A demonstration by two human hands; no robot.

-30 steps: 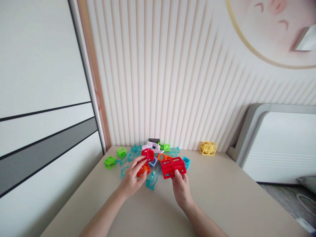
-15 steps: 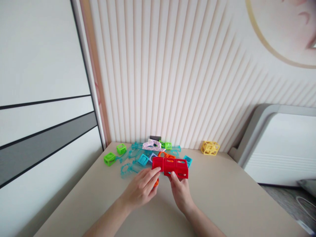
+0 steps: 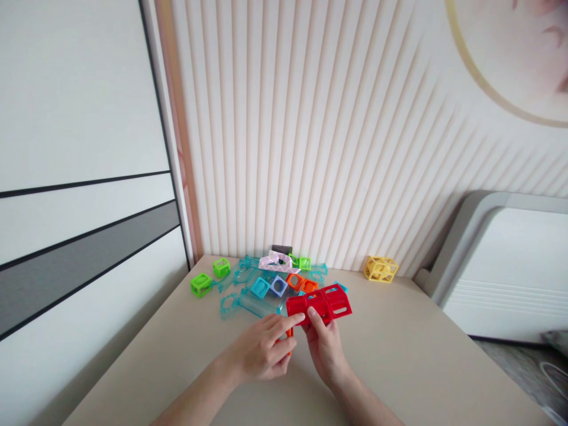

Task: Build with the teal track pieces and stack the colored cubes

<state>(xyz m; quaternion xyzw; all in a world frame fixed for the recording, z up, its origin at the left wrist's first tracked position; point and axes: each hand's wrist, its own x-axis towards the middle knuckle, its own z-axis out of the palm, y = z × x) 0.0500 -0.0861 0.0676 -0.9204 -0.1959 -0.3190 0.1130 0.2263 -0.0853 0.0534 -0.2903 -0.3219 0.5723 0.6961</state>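
Observation:
Above the beige table (image 3: 399,355) I hold a row of joined red open-frame cubes (image 3: 319,303). My right hand (image 3: 326,346) grips it from below, thumb on its front. My left hand (image 3: 264,352) pinches the row's left end with thumb and forefinger, and a small orange piece (image 3: 289,335) shows under its curled fingers. Behind lies a pile of loose pieces: teal transparent track parts (image 3: 248,302), blue cubes (image 3: 268,287), orange cubes (image 3: 300,283) and a pink-white piece (image 3: 277,262).
Two green cubes (image 3: 208,277) sit at the left of the table, another green one (image 3: 302,262) by the ribbed wall. A yellow cube (image 3: 380,268) stands at the back right. A white-and-grey unit (image 3: 506,266) is to the right.
My left hand brought a single red cube from the pile and joined it to the left end of the red block; the row now sits tilted, closer to me.

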